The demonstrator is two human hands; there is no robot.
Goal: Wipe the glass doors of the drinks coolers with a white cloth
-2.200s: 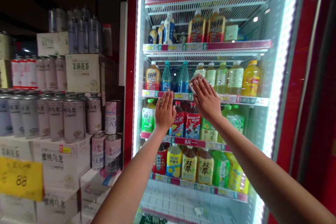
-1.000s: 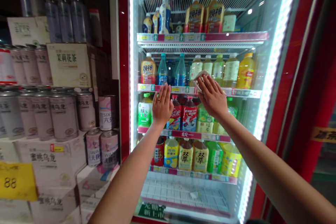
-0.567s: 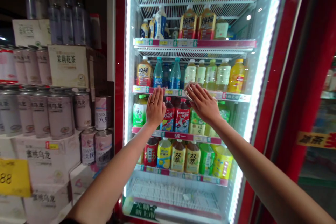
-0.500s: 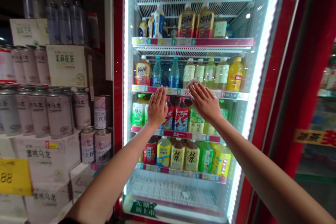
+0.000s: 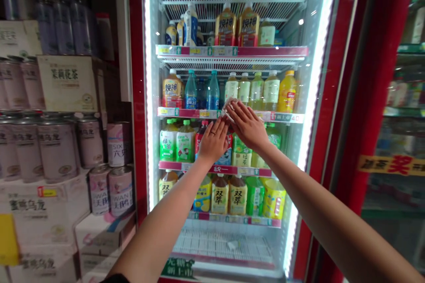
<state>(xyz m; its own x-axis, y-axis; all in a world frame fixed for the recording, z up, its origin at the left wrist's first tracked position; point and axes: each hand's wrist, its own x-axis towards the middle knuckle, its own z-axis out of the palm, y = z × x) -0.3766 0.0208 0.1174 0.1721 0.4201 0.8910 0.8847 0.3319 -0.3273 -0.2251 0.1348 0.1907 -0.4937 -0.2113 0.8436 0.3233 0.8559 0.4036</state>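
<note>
Both my arms reach forward to the glass door [image 5: 285, 15] of a lit red drinks fridge. My right hand [image 5: 248, 127] lies flat over a crumpled whitish wipe [image 5: 229, 103], pressing it to the glass; the wipe's edge shows past the fingertips, most of it hidden under the palm. Close by on the left, my left hand [image 5: 214, 142] has its fingers stretched out, wears a ring and holds nothing visible. Its fingertips come up to the right hand's fingers; whether they touch is unclear. Behind the glass, shelves carry bottles, among them an orange juice bottle [image 5: 287, 91].
Stacked cartons [image 5: 68, 83] and pale pink cans [image 5: 57, 148] stand left of the fridge. A yellow sign [image 5: 8, 239] hangs low at the far left. The fridge's red frame [image 5: 332, 110] borders the right side, and another glass-fronted cooler [image 5: 395, 194] stands beyond it.
My left hand has moved right and slightly down, closing the gap to my right hand. The right hand has shifted slightly left with the wipe. The view has turned a little to the right.
</note>
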